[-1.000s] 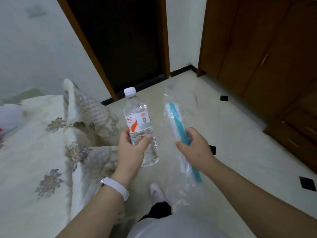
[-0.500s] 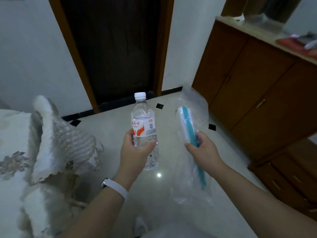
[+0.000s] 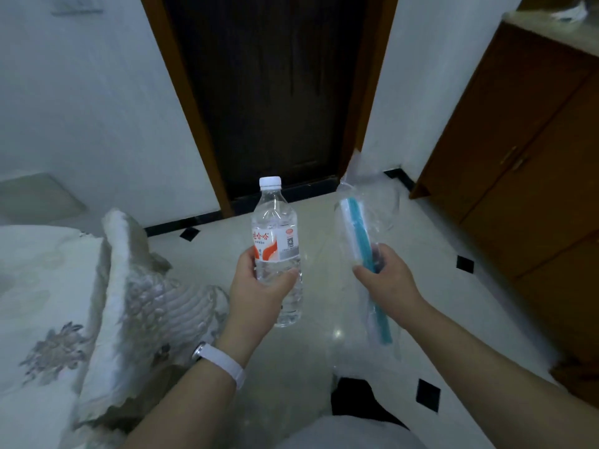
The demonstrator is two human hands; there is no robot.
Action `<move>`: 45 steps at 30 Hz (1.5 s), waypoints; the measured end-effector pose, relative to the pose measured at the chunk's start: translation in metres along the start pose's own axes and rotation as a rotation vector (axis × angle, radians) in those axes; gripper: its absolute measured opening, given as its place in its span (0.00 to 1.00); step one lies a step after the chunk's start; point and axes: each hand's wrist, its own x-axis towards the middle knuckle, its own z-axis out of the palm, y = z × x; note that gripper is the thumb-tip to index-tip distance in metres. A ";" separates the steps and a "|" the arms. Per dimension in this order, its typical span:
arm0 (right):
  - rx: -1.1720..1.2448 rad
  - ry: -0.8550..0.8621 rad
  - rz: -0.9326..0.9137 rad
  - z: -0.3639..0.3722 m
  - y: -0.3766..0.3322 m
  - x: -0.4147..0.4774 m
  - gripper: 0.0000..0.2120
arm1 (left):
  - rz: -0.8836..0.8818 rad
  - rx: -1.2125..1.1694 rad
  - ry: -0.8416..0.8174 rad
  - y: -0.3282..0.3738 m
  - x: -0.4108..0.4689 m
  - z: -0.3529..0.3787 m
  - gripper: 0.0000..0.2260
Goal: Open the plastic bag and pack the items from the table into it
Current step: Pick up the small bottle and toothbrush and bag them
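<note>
Both hands occupied, held apart over the floor

Left hand (image 3: 256, 290) grips a clear water bottle (image 3: 277, 241) round its lower half, thumb across the front; bottle upright, white cap on, red-and-white label facing the camera. Right hand (image 3: 387, 280) is clamped on a transparent plastic bag (image 3: 368, 202) at about mid-length, fingers curled round it; the bag stands up above the fist and hangs below it, well clear of the bottle. A long teal strip (image 3: 358, 225) runs along the bag through the grip; whether it is part of the bag or lies inside cannot be told. White wristband (image 3: 223, 362) on the left wrist. Bed with embroidered quilt (image 3: 48, 286) at left, dark door (image 3: 275, 92) ahead, wooden cabinet (image 3: 525, 157) at right, pale tiled floor (image 3: 428, 241) with black insets below
</note>
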 end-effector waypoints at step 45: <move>-0.003 -0.416 -0.359 0.250 -0.322 0.530 0.16 | -0.064 -0.114 0.515 0.040 0.560 -0.127 0.18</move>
